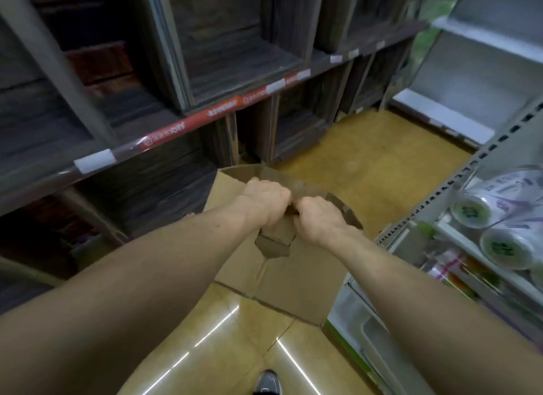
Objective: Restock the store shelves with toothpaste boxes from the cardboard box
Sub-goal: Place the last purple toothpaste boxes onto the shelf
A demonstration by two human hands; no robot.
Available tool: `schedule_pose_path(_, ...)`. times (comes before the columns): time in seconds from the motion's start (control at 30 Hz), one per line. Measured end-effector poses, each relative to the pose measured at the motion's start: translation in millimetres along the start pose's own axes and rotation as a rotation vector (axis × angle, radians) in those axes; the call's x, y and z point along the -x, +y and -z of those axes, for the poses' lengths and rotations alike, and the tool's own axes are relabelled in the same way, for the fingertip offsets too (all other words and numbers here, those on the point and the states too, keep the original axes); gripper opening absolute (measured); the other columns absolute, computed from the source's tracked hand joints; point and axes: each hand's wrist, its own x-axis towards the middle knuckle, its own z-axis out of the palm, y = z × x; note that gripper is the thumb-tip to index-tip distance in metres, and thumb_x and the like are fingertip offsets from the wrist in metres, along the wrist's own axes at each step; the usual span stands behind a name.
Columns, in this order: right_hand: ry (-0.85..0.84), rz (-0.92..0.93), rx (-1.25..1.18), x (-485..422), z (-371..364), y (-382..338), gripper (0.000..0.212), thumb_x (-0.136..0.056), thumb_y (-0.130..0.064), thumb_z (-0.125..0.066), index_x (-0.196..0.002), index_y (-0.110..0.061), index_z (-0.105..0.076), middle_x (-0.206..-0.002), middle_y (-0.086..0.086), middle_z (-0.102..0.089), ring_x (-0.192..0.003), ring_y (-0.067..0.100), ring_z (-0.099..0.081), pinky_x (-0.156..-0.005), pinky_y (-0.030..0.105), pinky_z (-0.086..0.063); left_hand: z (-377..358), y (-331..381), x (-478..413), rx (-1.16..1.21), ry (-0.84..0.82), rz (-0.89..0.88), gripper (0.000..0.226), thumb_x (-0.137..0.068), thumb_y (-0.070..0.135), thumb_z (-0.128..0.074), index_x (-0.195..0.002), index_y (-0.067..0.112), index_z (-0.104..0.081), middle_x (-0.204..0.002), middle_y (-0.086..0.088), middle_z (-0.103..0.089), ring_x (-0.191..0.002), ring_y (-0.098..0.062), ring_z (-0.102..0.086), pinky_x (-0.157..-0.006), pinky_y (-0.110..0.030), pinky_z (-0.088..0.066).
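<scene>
Left hand (266,202) and right hand (318,218), fingers curled, both grip one cardboard box (282,277) by its edge.

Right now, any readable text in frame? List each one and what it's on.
Nothing legible.
Red shelf-edge strip: white lettering and a round logo, too blurred to read.
White shelf tags: blurred, nothing readable.
Green cup lids: dark mark, unreadable.
Plastic wrap over the cups: purple print, blurred.
Cardboard box: no print visible.

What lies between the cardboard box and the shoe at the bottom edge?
In the head view, only bare yellow floor with streaks of reflected light lies between the cardboard box and the shoe.
</scene>
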Motion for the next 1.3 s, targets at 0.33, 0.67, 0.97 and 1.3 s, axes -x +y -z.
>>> schedule_pose_path(0.33,0.037,-0.261,-0.092,-107,-48,68,0.023,-0.097,-0.013,-0.042,-0.112,-0.015,-0.060,-0.107,0.010,-0.064,-0.099,0.030,-0.060,-0.070,0.032,-0.037,-60,1,-159,-0.039,-0.004,-0.247,0.022,-0.097,0.019,-0.043,-0.108,0.024,-0.061,-0.115,-0.002,-0.060,-0.113,-0.024,-0.050,-0.096,-0.039,-0.032)
schedule_pose_path(0.67,0.014,-0.423,-0.090,-199,-157,120,0.021,-0.097,-0.016,-0.047,-0.114,-0.018,-0.059,-0.104,0.006,-0.066,-0.098,0.025,-0.062,-0.076,0.033,-0.045,-184,11,-269,-0.064,0.001,-0.375,0.023,-0.093,0.025,-0.053,-0.113,0.020,-0.062,-0.114,-0.005,-0.057,-0.109,-0.024,-0.048,-0.098,-0.039,-0.033)
schedule_pose_path(0.97,-0.190,-0.404,-0.078,-237,-291,157,0.018,-0.097,-0.025,-0.048,-0.109,-0.017,-0.061,-0.108,0.004,-0.065,-0.102,0.023,-0.061,-0.079,0.030,-0.043,-325,40,-316,-0.117,-0.230,-0.386,0.022,-0.092,0.026,-0.054,-0.112,0.020,-0.062,-0.121,-0.003,-0.055,-0.121,-0.024,-0.042,-0.100,-0.040,-0.029)
schedule_pose_path(1.3,-0.311,-0.394,-0.096,-245,-396,168,0.023,-0.098,-0.012,-0.046,-0.116,-0.019,-0.060,-0.108,0.004,-0.063,-0.098,0.020,-0.060,-0.074,0.029,-0.042,-431,53,-319,-0.135,-0.276,-0.473,0.013,-0.091,0.017,-0.053,-0.099,0.018,-0.063,-0.107,-0.004,-0.060,-0.108,-0.023,-0.050,-0.098,-0.040,-0.032)
